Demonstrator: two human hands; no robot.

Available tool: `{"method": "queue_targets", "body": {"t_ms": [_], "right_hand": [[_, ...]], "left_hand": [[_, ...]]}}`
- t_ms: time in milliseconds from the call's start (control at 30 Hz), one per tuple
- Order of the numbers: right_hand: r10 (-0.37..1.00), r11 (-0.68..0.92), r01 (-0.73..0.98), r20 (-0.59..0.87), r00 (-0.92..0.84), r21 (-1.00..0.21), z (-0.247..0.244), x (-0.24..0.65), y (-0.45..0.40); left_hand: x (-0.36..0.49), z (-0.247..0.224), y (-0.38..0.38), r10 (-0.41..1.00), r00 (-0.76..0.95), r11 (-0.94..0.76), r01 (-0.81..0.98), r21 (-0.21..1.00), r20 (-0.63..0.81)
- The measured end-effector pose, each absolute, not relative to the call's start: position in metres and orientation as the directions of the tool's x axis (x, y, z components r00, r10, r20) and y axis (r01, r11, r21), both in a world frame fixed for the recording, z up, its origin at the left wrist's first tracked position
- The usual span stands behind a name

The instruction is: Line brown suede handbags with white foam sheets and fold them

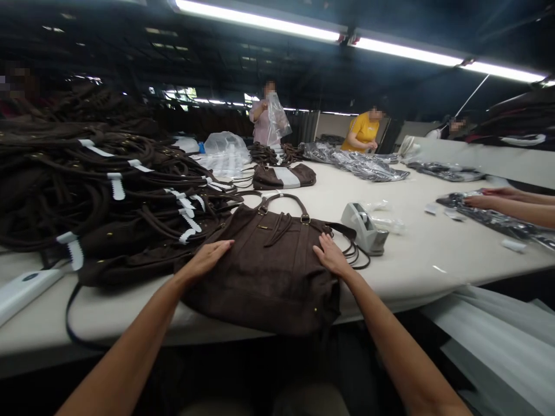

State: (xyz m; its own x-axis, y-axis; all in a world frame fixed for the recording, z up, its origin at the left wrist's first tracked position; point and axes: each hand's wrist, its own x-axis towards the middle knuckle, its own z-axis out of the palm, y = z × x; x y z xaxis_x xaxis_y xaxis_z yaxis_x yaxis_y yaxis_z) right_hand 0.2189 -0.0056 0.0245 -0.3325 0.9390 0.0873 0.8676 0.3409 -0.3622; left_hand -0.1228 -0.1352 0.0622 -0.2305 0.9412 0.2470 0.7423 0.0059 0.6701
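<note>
A dark brown handbag (269, 271) lies flat at the table's near edge, its looped handles pointing away from me and its base slightly over the edge. My left hand (210, 256) rests on the bag's left side with the fingers stretched out. On the opposite side, my right hand (330, 254) lies on the bag near its upper right corner, fingers spread. Neither hand grips the bag. Just right of my right hand stands a grey tape dispenser (365, 228), with a dark strap and thin cords beside it.
A tall pile of brown bags (108, 202) with white paper tags fills the left. Another brown bag (284, 176) with a pale band lies behind. Plastic-wrapped bags (359, 162) sit farther back. A co-worker's hands (489, 199) touch a wrapped bag at right. White sheets (498, 341) hang below.
</note>
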Motion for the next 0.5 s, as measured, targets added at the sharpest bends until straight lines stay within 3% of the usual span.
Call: {"method": "queue_targets", "body": {"t_ms": [133,233,300,367,433,500], "right_hand": [[0.897,0.419,0.729,0.118,-0.427,-0.541,0.049,0.257,-0.053],[0.886,0.449,0.571,0.259,-0.386,-0.687,0.062,0.265,-0.089],[0.904,0.424,0.542,0.308,-0.296,-0.725,0.067,0.26,-0.102],[0.943,0.327,0.6,0.295,-0.156,-0.73,0.069,0.251,-0.104],[0.974,0.193,0.64,0.226,-0.032,-0.743,0.068,0.242,-0.102],[0.993,0.107,0.589,0.119,-0.019,-0.801,0.063,0.235,-0.102]], "left_hand": [[-0.131,0.071,-0.181,0.914,-0.122,-0.133,0.812,0.568,0.387],[-0.144,0.061,-0.196,0.823,-0.014,-0.18,0.942,0.284,0.568],[-0.154,0.056,-0.19,0.787,-0.064,-0.075,0.977,0.198,0.614],[-0.162,0.056,-0.176,0.806,-0.235,0.108,0.961,0.255,0.543],[-0.168,0.057,-0.16,0.844,-0.393,0.282,0.904,0.323,0.364],[-0.176,0.052,-0.146,0.865,-0.447,0.367,0.873,0.322,0.226]]}}
